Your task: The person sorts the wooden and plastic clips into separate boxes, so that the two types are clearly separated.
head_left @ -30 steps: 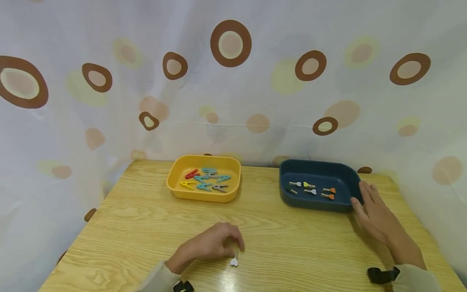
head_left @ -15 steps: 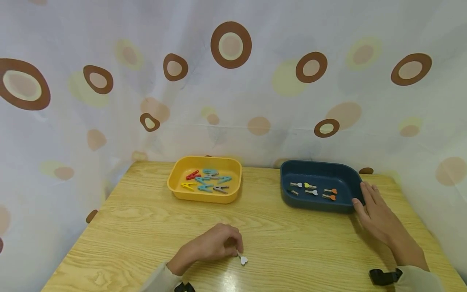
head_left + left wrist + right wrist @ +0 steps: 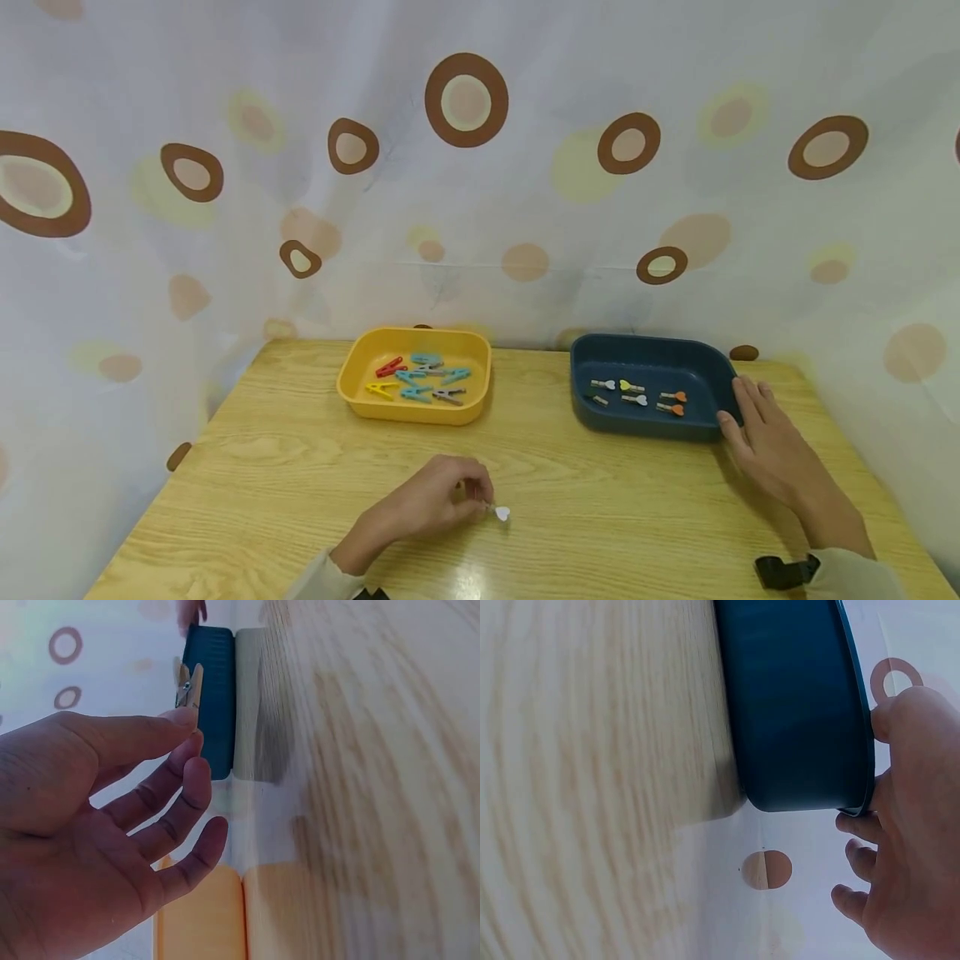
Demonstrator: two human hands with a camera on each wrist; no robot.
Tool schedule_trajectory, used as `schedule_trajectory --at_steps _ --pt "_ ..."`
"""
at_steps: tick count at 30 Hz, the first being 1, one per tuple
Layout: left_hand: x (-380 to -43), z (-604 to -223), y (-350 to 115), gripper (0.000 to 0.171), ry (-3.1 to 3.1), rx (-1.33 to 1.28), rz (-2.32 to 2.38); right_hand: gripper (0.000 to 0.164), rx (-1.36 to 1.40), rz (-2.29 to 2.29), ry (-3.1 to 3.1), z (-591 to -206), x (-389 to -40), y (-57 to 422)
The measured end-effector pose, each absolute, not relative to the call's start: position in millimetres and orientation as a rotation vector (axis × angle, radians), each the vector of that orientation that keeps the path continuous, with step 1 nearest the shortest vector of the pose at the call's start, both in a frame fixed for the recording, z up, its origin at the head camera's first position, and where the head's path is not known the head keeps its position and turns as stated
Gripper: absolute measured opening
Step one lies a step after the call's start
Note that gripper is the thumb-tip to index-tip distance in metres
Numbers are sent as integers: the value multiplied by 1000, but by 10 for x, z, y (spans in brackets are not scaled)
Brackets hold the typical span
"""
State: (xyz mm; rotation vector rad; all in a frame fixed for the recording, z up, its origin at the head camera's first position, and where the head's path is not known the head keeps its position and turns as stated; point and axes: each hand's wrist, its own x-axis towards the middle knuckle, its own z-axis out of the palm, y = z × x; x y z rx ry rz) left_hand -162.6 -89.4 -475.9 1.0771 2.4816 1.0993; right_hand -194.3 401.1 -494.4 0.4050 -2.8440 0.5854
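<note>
My left hand [image 3: 431, 502] pinches a small wooden clothespin with a white heart [image 3: 502, 513] between thumb and forefinger, close over the table's near middle. The left wrist view shows the clothespin's bare wooden side [image 3: 196, 690] and its metal spring; the heart is hidden there. My right hand [image 3: 776, 454] rests its fairly straight fingers on the right end of the dark blue tray [image 3: 645, 427], with the thumb at the rim. In that tray lie several small heart clothespins: white ones [image 3: 636, 400], a yellow one [image 3: 628, 387], orange ones [image 3: 672, 409] and one with a dark end [image 3: 598, 400].
A yellow tray [image 3: 412, 412] stands at the back left of the wooden table [image 3: 570, 500]. Several plastic pegs lie in it, among them a red one [image 3: 391, 367], light blue ones [image 3: 415, 392] and a yellow one [image 3: 381, 390]. A patterned curtain [image 3: 480, 208] hangs behind.
The white-heart clothespin has turned in my left fingers, its heart swinging from toward me to pointing right, and has risen slightly. My right hand stays at the blue tray.
</note>
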Motion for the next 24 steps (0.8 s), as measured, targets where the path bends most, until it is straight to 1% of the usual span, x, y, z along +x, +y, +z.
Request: schedule_trajectory --at_steps 12,19,24 --pt "-1672 -4785 -800 6 2587 1093 1204 67 389 601 -2834 -4969 -1920 3996" --pt "-1788 -4690 -591 10 2674 1109 1218 67 401 609 -2822 -4976 -1921 4005" --pt "-1882 -4624 -438 6 2747 1102 1239 67 398 608 -2828 -4971 -1924 3998"
